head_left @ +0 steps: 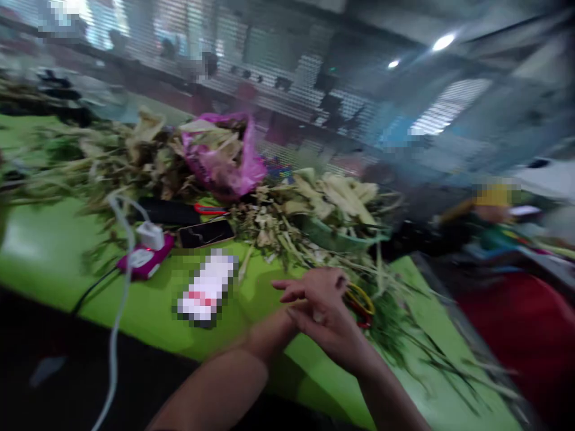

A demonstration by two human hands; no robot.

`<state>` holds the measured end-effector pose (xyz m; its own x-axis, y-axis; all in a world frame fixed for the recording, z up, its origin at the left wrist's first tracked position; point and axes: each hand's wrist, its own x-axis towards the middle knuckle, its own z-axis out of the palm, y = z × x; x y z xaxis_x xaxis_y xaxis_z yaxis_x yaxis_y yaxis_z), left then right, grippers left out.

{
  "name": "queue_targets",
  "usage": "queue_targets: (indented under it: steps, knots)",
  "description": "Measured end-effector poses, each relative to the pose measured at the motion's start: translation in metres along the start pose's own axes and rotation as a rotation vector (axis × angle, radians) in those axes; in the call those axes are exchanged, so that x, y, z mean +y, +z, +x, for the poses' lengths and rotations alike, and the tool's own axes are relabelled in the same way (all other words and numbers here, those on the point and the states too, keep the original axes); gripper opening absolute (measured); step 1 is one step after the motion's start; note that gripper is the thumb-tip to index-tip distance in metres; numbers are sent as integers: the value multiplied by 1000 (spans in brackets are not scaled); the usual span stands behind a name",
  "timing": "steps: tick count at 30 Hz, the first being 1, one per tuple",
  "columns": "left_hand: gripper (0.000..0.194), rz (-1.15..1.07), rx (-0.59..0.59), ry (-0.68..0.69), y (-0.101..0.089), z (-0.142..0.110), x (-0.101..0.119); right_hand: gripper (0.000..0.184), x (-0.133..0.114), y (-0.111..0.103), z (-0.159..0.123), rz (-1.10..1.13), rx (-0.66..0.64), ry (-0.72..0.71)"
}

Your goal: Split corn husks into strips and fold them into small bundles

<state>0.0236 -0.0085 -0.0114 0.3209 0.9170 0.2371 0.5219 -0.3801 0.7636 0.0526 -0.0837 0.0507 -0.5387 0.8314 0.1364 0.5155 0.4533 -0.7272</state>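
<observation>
My right hand (330,323) lies across my left wrist, its thumb and some fingers stretched to the left and apart. Nothing shows in its grasp. My left forearm reaches in from the lower left, and my left hand (321,278) is mostly covered by the right one, so its fingers cannot be made out. Just right of both hands are yellow and red loops (362,299), partly hidden. Green leafy stalks (390,326) spread beside them over the green tabletop (251,305). Behind the hands sits a green basket or bowl (344,239) under pale dry leaves (341,191).
Left of the hands lies a phone with a lit, pixelated screen (206,287). Behind it are a dark phone (206,233), red-handled scissors (211,209) and a magenta power socket (146,257) with a white cable (114,335). A pink plastic bag (220,161) holds dry leaves.
</observation>
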Motion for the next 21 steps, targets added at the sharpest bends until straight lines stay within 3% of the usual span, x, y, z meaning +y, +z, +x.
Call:
queue_targets:
  steps: [2,4,8,11,15,21]
  knots:
    - [16,6,-35,19,2,6,-6,14,14,-17,-26,-67,171,79]
    - [19,32,10,21,-1,8,-12,14,34,-31,-53,-143,286,184]
    - [17,124,54,-4,-14,6,-21,16,78,-49,-103,-321,425,289]
    - [21,200,-8,-8,-20,5,-25,20,104,-53,-132,-354,485,369]
    - [29,283,-64,11,-16,6,-30,22,127,-51,-156,-308,539,398]
    - [28,353,-116,3,-9,6,-31,20,142,-48,-166,-240,619,397]
